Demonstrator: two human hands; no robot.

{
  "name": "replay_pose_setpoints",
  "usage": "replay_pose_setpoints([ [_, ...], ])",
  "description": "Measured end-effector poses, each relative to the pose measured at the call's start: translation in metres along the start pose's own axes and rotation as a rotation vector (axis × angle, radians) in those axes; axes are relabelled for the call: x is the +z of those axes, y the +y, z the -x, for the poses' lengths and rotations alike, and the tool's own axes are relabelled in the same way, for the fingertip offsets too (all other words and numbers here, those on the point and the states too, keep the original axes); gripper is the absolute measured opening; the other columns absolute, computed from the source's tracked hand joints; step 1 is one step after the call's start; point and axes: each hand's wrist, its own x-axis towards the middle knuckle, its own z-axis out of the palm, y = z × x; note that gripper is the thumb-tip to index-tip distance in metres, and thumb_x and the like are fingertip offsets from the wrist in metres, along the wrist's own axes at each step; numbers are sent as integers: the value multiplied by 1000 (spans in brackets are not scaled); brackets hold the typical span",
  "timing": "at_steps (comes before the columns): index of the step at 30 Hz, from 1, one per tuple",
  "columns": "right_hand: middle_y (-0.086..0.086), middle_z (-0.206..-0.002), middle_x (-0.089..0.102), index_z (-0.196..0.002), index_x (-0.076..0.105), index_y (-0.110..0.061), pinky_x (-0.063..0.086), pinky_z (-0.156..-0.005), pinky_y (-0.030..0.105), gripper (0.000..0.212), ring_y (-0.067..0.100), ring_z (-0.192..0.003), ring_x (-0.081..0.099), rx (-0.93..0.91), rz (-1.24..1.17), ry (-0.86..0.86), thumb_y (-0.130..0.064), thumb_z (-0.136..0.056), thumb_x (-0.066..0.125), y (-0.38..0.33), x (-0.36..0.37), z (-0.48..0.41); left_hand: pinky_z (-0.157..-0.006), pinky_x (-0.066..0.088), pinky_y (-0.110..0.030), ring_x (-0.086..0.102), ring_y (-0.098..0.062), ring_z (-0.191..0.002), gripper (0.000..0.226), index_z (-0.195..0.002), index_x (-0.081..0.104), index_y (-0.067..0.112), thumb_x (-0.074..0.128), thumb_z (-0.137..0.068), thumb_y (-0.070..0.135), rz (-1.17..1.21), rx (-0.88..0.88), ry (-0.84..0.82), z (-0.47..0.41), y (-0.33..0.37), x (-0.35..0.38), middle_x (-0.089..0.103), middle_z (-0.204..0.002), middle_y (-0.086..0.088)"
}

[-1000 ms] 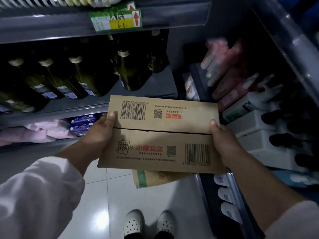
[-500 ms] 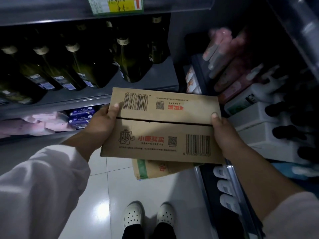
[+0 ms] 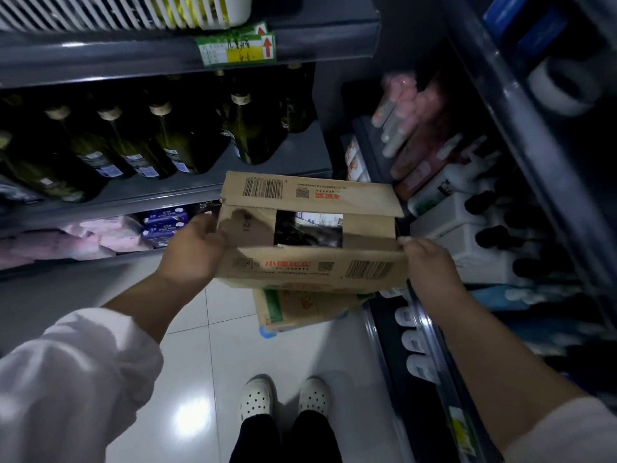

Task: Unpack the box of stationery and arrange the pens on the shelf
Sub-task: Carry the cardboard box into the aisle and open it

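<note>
The cardboard box (image 3: 310,269) is held in the air at about waist height, over the floor and in front of the shelving, resting on nothing. Its 2 long top flaps stand parted: the far one tilts up and away, the near one leans toward the person, and both carry printed barcodes and red lettering. Through the gap the contents look dark with a pale label; what they are cannot be made out.

The left hand (image 3: 192,248) grips the box's left end, fingers curled round the edge. The right hand (image 3: 430,265) holds the right end, thumb on the corner of the near flap, the other fingers hidden beneath.

Just below the box is a second carton (image 3: 293,309) with a green stripe. The floor (image 3: 200,362) is glossy white tile, with 2 white perforated shoes (image 3: 255,396) on it.

To the left a grey shelf (image 3: 293,158) carries rows of dark green bottles (image 3: 167,138), and a yellow and green price tag (image 3: 237,50) sits on the edge above. The tier below holds pink packs (image 3: 83,238) and blue packs (image 3: 163,222). To the right, more shelving holds white bottles with dark caps (image 3: 467,235) and pink tubes (image 3: 410,118), somewhat blurred.
</note>
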Motion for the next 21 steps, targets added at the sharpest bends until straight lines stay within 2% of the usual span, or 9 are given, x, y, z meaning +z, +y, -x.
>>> replay_pose_setpoints([
  [3, 5, -103, 66, -100, 67, -17, 43, -74, 26, 25, 17, -91, 57, -18, 13, -36, -11, -95, 43, 8, -9, 21, -90, 45, -33, 57, -23, -107, 43, -130, 54, 16, 59, -87, 14, -149, 62, -167, 21, -1, -10, 60, -117, -1],
  [6, 4, -107, 67, -101, 64, -22, 48, -83, 29, 25, 17, -95, 60, -30, 148, -176, -3, -91, 50, 24, -12, 30, -93, 41, -28, 53, -21, -116, 48, -131, 53, 22, 65, -85, 20, -411, 108, -295, 32, 4, -12, 57, -127, 3],
  [9, 2, -119, 60, -118, 62, -19, 48, -93, 33, 31, 18, -106, 57, -126, 398, -262, -5, -91, 54, 35, -7, 31, -97, 38, -28, 48, -20, -121, 49, -131, 53, 27, 66, -83, 29, -656, 221, -302, 34, 3, -3, 54, -133, 2],
  [11, 2, -128, 52, -129, 56, -17, 38, -103, 29, 38, 20, -120, 47, -251, 557, -231, -12, -92, 56, 38, 2, 28, -98, 40, -32, 46, -22, -119, 47, -128, 56, 26, 66, -83, 33, -730, 322, -301, 30, -3, 7, 55, -128, -2],
  [13, 1, -136, 47, -137, 49, -19, 27, -102, 21, 45, 20, -127, 36, -340, 662, -215, -18, -93, 56, 41, 14, 23, -93, 43, -34, 47, -24, -111, 40, -119, 61, 26, 66, -81, 37, -760, 380, -322, 25, -9, 18, 57, -116, -4],
  [15, 2, -136, 47, -138, 48, -20, 27, -104, 24, 47, 21, -125, 35, -377, 730, -203, -20, -92, 58, 48, 26, 16, -87, 45, -35, 48, -25, -103, 32, -109, 65, 26, 66, -79, 37, -802, 416, -336, 22, -14, 28, 55, -108, -5],
  [17, 3, -127, 53, -130, 56, -19, 35, -100, 32, 42, 24, -119, 40, -413, 799, -149, -21, -89, 61, 58, 35, 11, -80, 48, -37, 52, -29, -94, 26, -102, 68, 21, 65, -79, 31, -840, 496, -273, 19, -22, 36, 56, -101, -9],
  [19, 5, -108, 61, -109, 67, -16, 41, -89, 37, 28, 28, -104, 49, -466, 854, -75, -20, -81, 68, 66, 42, 8, -69, 49, -37, 54, -33, -82, 16, -90, 70, 14, 67, -75, 21, -853, 544, -191, 17, -29, 41, 58, -89, -11],
  [21, 5, -89, 64, -86, 70, -14, 42, -80, 39, 19, 31, -87, 55, -487, 851, 11, -17, -69, 77, 72, 47, 4, -61, 47, -35, 54, -32, -74, 10, -79, 68, 12, 71, -70, 14, -890, 575, -160, 14, -34, 47, 58, -80, -10],
])
